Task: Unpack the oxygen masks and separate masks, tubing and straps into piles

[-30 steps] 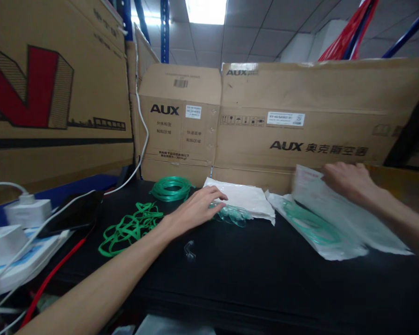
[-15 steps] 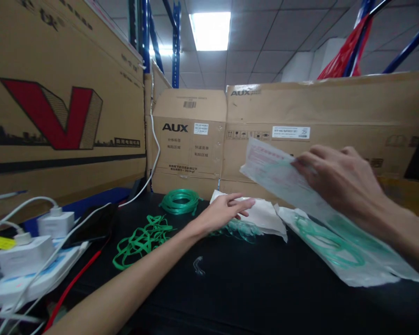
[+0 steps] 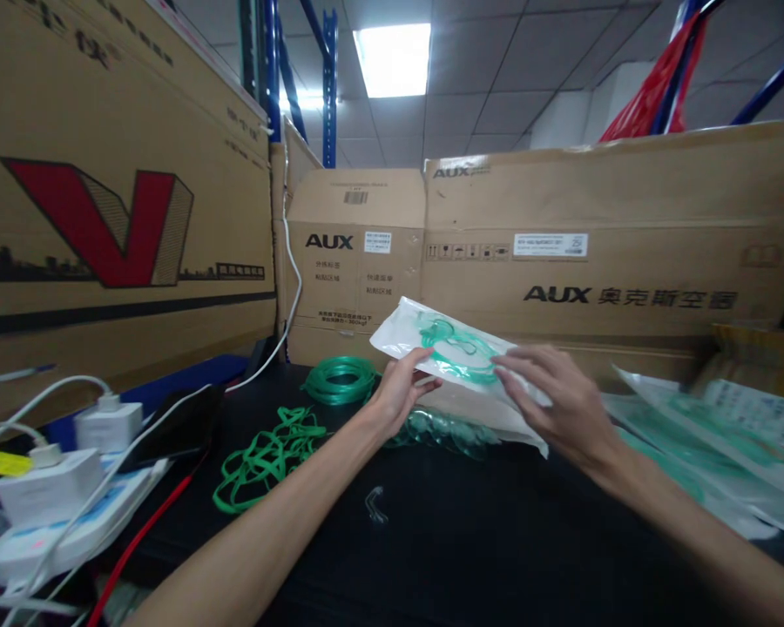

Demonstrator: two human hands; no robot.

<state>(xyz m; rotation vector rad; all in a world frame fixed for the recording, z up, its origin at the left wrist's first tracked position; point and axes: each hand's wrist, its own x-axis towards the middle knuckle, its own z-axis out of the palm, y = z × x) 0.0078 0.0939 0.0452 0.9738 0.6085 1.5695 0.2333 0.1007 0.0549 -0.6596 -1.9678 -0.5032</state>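
My left hand (image 3: 402,392) pinches the lower edge of a clear-fronted white pouch (image 3: 392,335) with thin green tubing (image 3: 467,350) coiled inside. The pouch hangs tilted above the middle of the black table. At its right end, my right hand (image 3: 549,396) is blurred, its fingers and thumb around the pouch. Beneath the pouch lie a flat white packet (image 3: 490,414) and a heap of clear greenish plastic pieces (image 3: 444,431). A small clear curved piece (image 3: 376,505) rests on the table in front.
Several pouches with green tubing (image 3: 725,435) lie at right. Left of my hands are a green tubing coil (image 3: 340,380) and tangled green straps (image 3: 267,461). Chargers (image 3: 52,479) on a power strip (image 3: 13,557), with cables, stand at far left. Cartons (image 3: 359,279) wall the back.
My right hand has swung from the right to the middle. My left hand, earlier over the white packet, now grips a raised pouch. Whether it is the right hand's earlier pouch, I cannot tell.
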